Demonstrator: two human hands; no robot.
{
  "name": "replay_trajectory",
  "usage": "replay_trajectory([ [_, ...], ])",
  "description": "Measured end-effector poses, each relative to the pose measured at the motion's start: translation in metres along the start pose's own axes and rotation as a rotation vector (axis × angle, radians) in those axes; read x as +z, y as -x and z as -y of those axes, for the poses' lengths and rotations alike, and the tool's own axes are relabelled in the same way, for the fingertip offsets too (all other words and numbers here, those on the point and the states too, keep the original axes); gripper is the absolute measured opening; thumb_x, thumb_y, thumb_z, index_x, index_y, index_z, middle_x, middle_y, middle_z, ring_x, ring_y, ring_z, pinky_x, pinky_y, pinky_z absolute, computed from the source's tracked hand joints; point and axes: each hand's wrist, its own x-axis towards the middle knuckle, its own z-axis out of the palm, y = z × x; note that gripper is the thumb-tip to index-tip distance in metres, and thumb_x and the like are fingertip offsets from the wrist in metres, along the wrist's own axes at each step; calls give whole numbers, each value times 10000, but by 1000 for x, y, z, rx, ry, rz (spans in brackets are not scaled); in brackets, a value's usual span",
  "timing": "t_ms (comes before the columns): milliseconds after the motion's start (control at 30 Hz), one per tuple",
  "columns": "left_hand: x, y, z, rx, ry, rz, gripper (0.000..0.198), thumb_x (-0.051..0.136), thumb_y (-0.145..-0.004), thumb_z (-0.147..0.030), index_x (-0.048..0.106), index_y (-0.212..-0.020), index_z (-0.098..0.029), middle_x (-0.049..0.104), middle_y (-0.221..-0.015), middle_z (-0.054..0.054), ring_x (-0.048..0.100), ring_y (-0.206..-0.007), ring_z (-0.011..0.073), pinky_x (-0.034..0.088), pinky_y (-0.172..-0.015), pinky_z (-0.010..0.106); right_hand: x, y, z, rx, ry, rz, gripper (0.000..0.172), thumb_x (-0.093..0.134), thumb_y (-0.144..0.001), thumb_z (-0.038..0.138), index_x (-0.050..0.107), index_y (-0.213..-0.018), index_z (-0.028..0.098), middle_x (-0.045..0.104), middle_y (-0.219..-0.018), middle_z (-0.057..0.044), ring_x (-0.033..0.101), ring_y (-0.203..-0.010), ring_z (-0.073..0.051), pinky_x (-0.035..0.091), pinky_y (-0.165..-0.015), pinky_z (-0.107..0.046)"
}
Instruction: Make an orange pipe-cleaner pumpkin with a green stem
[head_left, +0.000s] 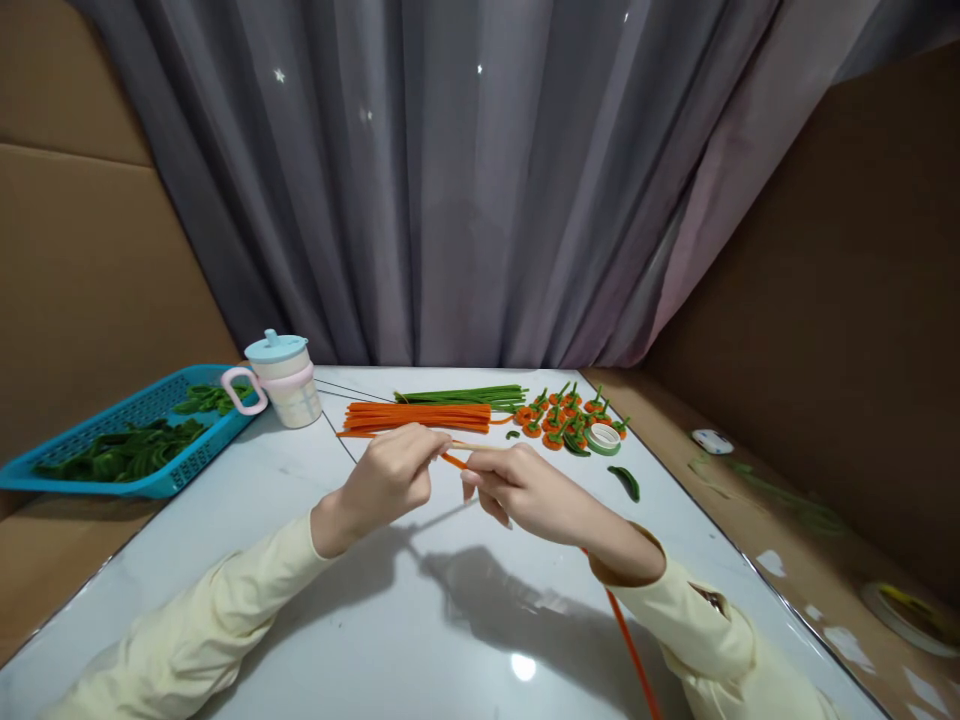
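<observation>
My left hand (394, 478) and my right hand (517, 487) meet above the middle of a white table (315, 610). Both pinch one orange pipe cleaner (630, 645), which shows between the hands and trails back under my right wrist toward the near edge. A thin pale stick seems to lie along it between the fingertips. Beyond the hands lie a bundle of orange pipe cleaners (420, 417) and a bundle of green pipe cleaners (461, 397). To their right sits a cluster of several small orange pieces with green stems (559, 415).
A blue basket (176, 470) of green curled pieces stands at the left edge, next to a lidded cup with a pink handle (283, 380). A roll of green tape (604, 438) and a loose green piece (626, 482) lie right of the hands. Grey curtain and cardboard walls surround the table.
</observation>
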Motion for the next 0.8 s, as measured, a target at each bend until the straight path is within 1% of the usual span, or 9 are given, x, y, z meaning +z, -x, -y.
replay_trajectory([
  [67, -2, -2, -2, -82, 113, 82, 255, 399, -787, -3, 584, -698, -153, 591, -554, -3, 517, -486, 100, 392, -488, 191, -4, 2, 1, -25, 243, -75, 224, 422, -745, 1, 590, -742, 148, 485, -517, 36, 435, -500, -94, 285, -564, -205],
  [133, -5, -4, -4, -165, 224, 174, 238, 431, -806, -36, 580, -661, -151, 580, -530, -14, 488, -457, 84, 368, -465, 177, -8, 3, 1, -16, 413, -133, 259, 427, -655, -36, 591, -727, 150, 477, -538, 30, 398, -508, -97, 243, -544, -209],
  [200, -8, -6, -6, -226, 310, 252, 235, 452, -826, -73, 580, -644, -150, 574, -521, -20, 472, -451, 77, 356, -461, 170, -11, 2, -1, 6, 505, -164, 249, 428, -620, -31, 580, -688, 154, 429, -513, 36, 328, -488, -95, 206, -522, -217],
  [267, -10, -7, -7, -270, 385, 307, 252, 458, -843, -108, 569, -621, -149, 566, -521, -21, 460, -454, 73, 353, -466, 167, -13, 1, -3, 8, 520, -166, 254, 420, -597, -29, 577, -674, 155, 384, -490, 47, 291, -475, -91, 191, -514, -218],
  [400, -9, -7, -7, -386, 527, 377, 255, 461, -864, -174, 563, -632, -149, 558, -532, -11, 470, -476, 82, 358, -482, 177, -16, -2, -10, -37, 438, -156, 290, 408, -591, -40, 593, -710, 149, 383, -496, 54, 321, -481, -83, 214, -524, -203],
  [533, -9, -8, -9, -552, 715, 359, 82, 485, -856, -211, 540, -831, -156, 561, -591, -14, 516, -518, 103, 397, -520, 202, -16, -7, -14, -87, 341, -197, 234, 427, -670, -28, 583, -683, 146, 409, -501, 53, 353, -490, -80, 238, -538, -202],
  [600, -9, -8, -11, -607, 826, 334, 80, 505, -854, -224, 498, -908, -165, 553, -617, -24, 522, -526, 102, 404, -520, 203, -14, -10, -16, -87, 254, -170, 200, 444, -755, 30, 559, -639, 146, 415, -486, 49, 378, -486, -82, 261, -545, -204],
  [700, -9, -6, -11, -618, 943, 316, 111, 515, -872, -261, 481, -928, -171, 525, -617, -32, 513, -533, 101, 404, -513, 202, -10, -14, -19, -48, 68, -78, 275, 444, -865, 192, 523, -605, 152, 415, -474, 44, 397, -477, -90, 295, -532, -208],
  [800, -8, -3, -10, -587, 945, 293, 150, 507, -893, -300, 508, -944, -159, 526, -595, -24, 508, -532, 108, 397, -501, 208, -5, -16, -20, -23, -74, -24, 312, 440, -896, 281, 560, -642, 145, 416, -508, 44, 382, -482, -85, 289, -509, -211],
])
